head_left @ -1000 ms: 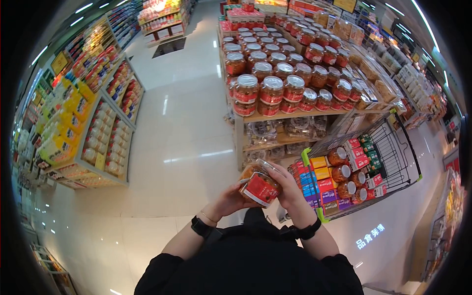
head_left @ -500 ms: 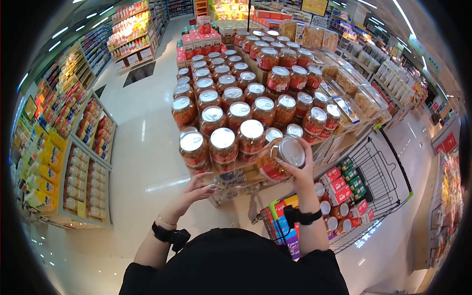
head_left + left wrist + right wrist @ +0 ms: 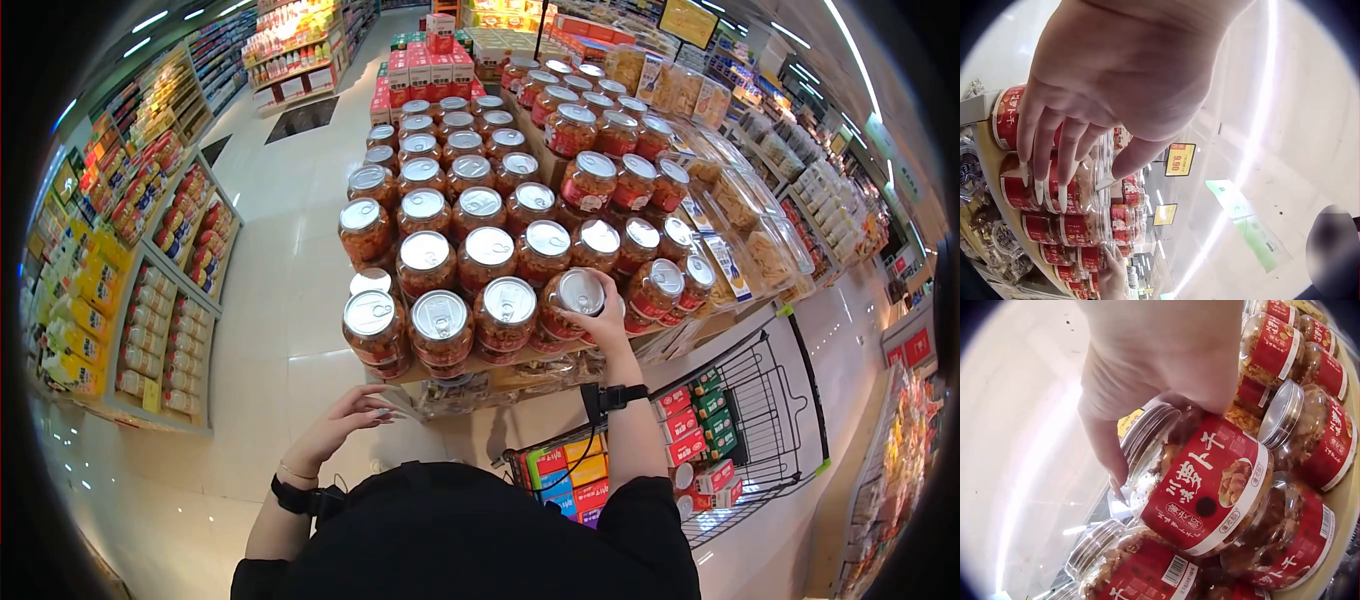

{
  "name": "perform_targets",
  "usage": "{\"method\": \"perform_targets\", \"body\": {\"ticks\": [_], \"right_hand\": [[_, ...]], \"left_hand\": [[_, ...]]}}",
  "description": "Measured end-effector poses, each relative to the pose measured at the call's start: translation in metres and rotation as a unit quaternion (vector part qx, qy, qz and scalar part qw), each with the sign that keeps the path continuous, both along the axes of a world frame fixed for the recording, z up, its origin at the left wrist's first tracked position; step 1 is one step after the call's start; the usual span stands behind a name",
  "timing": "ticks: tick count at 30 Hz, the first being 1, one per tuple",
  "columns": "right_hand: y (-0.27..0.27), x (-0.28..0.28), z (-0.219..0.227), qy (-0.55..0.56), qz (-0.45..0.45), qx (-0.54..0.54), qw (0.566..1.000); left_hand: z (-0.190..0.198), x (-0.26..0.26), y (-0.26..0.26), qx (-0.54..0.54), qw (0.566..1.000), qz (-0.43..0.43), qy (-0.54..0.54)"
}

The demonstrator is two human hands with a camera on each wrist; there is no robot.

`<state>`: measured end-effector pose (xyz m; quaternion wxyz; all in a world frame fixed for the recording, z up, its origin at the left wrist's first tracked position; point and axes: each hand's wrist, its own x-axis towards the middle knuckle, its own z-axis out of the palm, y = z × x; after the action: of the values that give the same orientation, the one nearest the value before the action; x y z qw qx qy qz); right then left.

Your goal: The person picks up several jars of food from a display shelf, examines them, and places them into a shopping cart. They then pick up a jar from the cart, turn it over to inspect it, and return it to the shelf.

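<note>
My right hand [image 3: 600,318] grips a red-labelled jar [image 3: 568,306] with a silver lid at the front edge of the jar display. In the right wrist view the fingers of the right hand [image 3: 1141,381] wrap round the top of that jar [image 3: 1207,481], which leans over other jars. My left hand [image 3: 345,425] is held in the air in front of the shelf's left corner, holding nothing, fingers extended. The left wrist view shows the left hand [image 3: 1116,81] with fingers spread before stacked jars [image 3: 1075,230].
A shopping cart [image 3: 768,400] with red, green and coloured boxes stands at the right front. Clear packs [image 3: 745,205] lie right of the jars. Shelves with yellow bottles [image 3: 90,315] stand at the left; floor [image 3: 310,300] lies between.
The jar went from between both hands to the right hand alone and moved forward to the display's front row. My left hand let go and moved left. The view shifted over the jars.
</note>
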<state>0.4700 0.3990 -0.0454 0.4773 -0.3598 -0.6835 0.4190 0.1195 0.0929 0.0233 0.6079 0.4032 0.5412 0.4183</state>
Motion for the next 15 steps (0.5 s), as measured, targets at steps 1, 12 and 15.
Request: {"method": "perform_targets", "body": {"ticks": [1, 12, 15], "right_hand": [[0.002, -0.001, -0.002, 0.001, 0.019, -0.002, 1.000], [0.009, -0.006, 0.009, -0.208, -0.014, 0.082, 0.975], [-0.006, -0.003, 0.021, -0.259, -0.031, 0.054, 0.964]], "left_hand": [[-0.001, 0.000, 0.002, 0.004, 1.000, 0.008, -0.013], [-0.005, 0.017, 0.030, 0.033, 0.992, -0.123, 0.004], [-0.002, 0.018, 0.032, 0.050, 0.985, -0.167, 0.004]]}}
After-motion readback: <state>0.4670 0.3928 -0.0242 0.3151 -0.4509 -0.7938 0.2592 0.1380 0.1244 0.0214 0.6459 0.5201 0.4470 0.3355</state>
